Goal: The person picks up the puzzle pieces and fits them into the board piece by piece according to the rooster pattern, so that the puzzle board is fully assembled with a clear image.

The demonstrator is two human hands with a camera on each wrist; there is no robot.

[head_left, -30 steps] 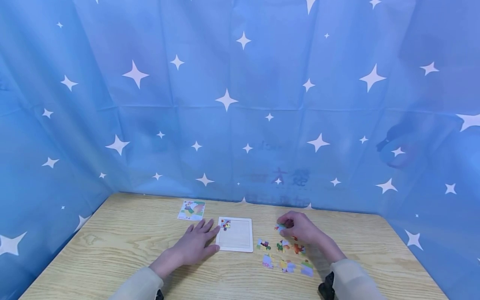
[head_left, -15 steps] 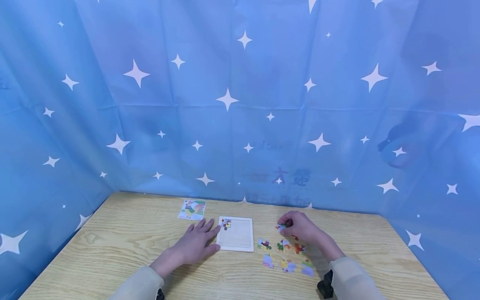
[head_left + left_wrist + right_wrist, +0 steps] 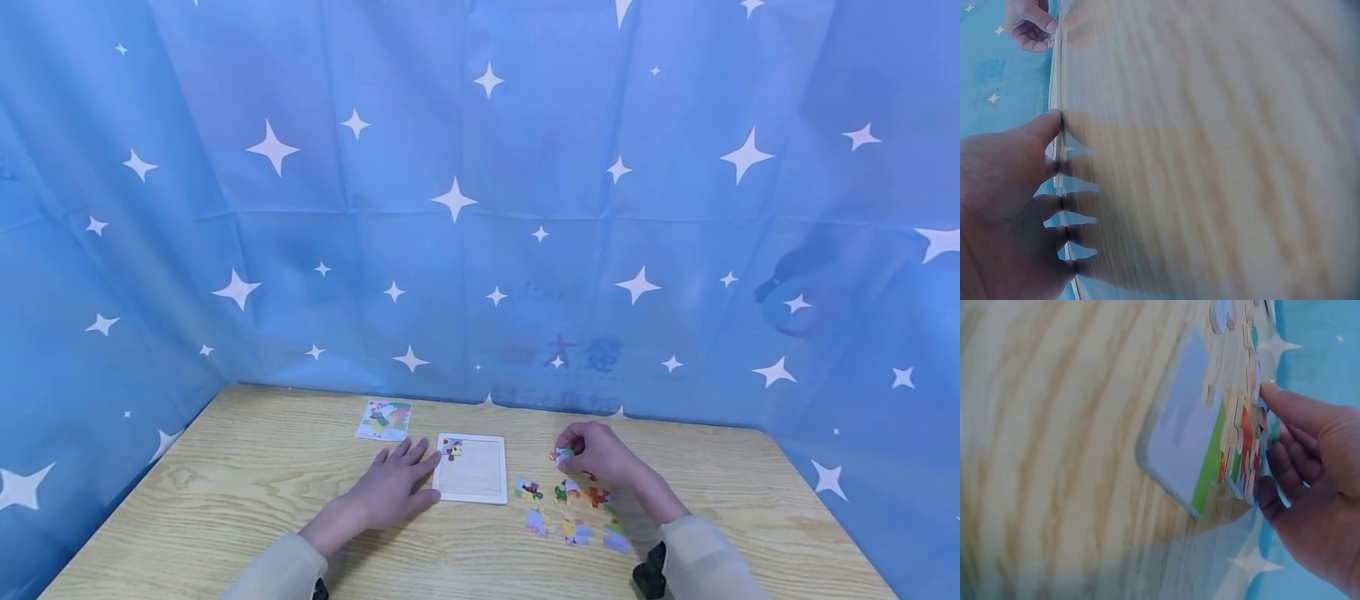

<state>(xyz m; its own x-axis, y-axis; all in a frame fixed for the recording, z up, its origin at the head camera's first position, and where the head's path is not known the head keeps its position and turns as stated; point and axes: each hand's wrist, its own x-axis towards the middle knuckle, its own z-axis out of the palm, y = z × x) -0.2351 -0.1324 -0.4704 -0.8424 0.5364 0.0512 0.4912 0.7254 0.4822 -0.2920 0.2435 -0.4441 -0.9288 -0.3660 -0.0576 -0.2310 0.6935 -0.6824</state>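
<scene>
My left hand [image 3: 396, 487] lies spread on the table, its index finger and thumb at the left edge of a white puzzle tray [image 3: 468, 502]. One jigsaw piece [image 3: 452, 448] sits in the tray's upper left corner. To the right of the tray, my right hand [image 3: 600, 454] pinches another jigsaw piece [image 3: 561, 455] between thumb and fingers, low over the table; in the right wrist view the fingers partly cover that piece. Below this hand are several loose pieces, among them an orange one [image 3: 597, 497] and a lilac-and-green one [image 3: 1175, 425].
A square picture card [image 3: 384, 420] lies behind the left hand, left of the tray. The wooden table [image 3: 247, 467] ends at a blue curtain [image 3: 375, 250] with white stars. More loose pieces, including a pink-and-lilac one [image 3: 536, 522], lie in rough rows between tray and right forearm.
The piece in the right fingertips has turned slightly, and a little more of it shows. The right hand has barely shifted; the left hand and the tray stay put.
</scene>
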